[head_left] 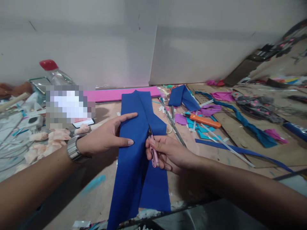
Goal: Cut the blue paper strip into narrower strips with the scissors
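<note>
A long piece of blue cloth [134, 127] lies folded on the work surface in front of me and hangs over its near edge. My left hand [103, 134] rests on the cloth's left side, thumb and index finger spread apart. The other fingers of that hand are mostly hidden. My right hand [168, 151] is closed around a small pink-handled pocket knife [154, 156]. Its narrow dark blade points away from me and meets the cloth at a fold, just right of my left hand. Part of the blade is hidden by the cloth.
Behind the cloth lies a pink strip [120, 94]. To the right are an orange box cutter [202, 120], blue scraps [183, 97], a narrow blue strip [223, 146] and cardboard [254, 156]. Peach-coloured bundles [55, 140] and a red-capped bottle [57, 75] are on the left.
</note>
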Motion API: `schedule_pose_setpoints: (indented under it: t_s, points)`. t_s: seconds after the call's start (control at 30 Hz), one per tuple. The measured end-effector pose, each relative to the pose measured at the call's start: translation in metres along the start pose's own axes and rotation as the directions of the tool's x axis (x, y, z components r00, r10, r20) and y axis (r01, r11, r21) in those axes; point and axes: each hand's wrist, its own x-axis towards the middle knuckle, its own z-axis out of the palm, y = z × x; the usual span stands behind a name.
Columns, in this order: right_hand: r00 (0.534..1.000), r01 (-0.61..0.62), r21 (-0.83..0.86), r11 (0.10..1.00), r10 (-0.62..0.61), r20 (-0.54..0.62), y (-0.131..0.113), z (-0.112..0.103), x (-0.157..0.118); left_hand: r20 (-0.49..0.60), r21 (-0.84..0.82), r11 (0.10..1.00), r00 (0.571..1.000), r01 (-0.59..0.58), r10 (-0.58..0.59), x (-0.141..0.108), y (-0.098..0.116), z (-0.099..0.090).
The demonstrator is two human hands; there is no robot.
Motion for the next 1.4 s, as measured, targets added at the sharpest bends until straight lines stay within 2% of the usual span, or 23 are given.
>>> schedule_pose_setpoints:
  t_s: [0.2, 0.33, 0.4, 0.6, 0.67, 0.77, 1.07, 1.2, 1.4]
  points:
    - [1.000, 0.024, 0.017, 1.000, -0.024, 0.020, -0.0003, -0.0002, -0.0016, 0.024, 0.053, 0.997, 0.999, -0.048, 0.047, -0.0028, -0.0010, -0.0021]
    - [1.000, 0.013, 0.009, 1.000, -0.013, 0.001, -0.0019, -0.0003, -0.0019, 0.062, 0.066, 0.998, 0.998, -0.001, -0.003, -0.0039, -0.0012, -0.0027]
    - [1.000, 0.009, 0.010, 1.000, -0.009, -0.012, -0.0028, -0.0002, -0.0019, 0.048, 0.057, 0.998, 0.999, 0.001, -0.003, -0.0035, -0.0009, -0.0023]
    - [1.000, -0.005, 0.025, 1.000, 0.006, -0.031, -0.0022, -0.0002, -0.0018, -0.140, -0.085, 0.996, 0.990, 0.006, -0.018, -0.0007, 0.0035, 0.0025]
    - [0.999, -0.016, 0.026, 1.000, 0.017, -0.033, -0.0017, 0.0001, -0.0021, -0.211, -0.085, 0.996, 0.977, 0.006, -0.024, 0.0000, 0.0046, 0.0034]
    - [0.999, -0.038, 0.028, 0.999, 0.038, -0.016, -0.0013, 0.0012, -0.0032, -0.256, -0.059, 0.998, 0.967, 0.000, -0.015, 0.0002, 0.0049, 0.0034]
    - [0.989, -0.081, 0.057, 0.995, 0.073, 0.129, -0.0026, -0.0008, -0.0055, -0.272, -0.001, 0.999, 0.961, -0.043, 0.041, 0.0005, 0.0039, 0.0031]
    - [0.987, -0.086, 0.055, 0.995, 0.077, 0.140, -0.0022, -0.0009, -0.0054, -0.236, -0.001, 0.999, 0.971, -0.039, 0.038, -0.0003, 0.0024, 0.0020]
    - [0.994, -0.023, 0.085, 0.996, 0.014, 0.104, -0.0006, -0.0004, -0.0036, -0.185, 0.020, 0.999, 0.982, -0.046, 0.049, -0.0017, 0.0023, 0.0018]
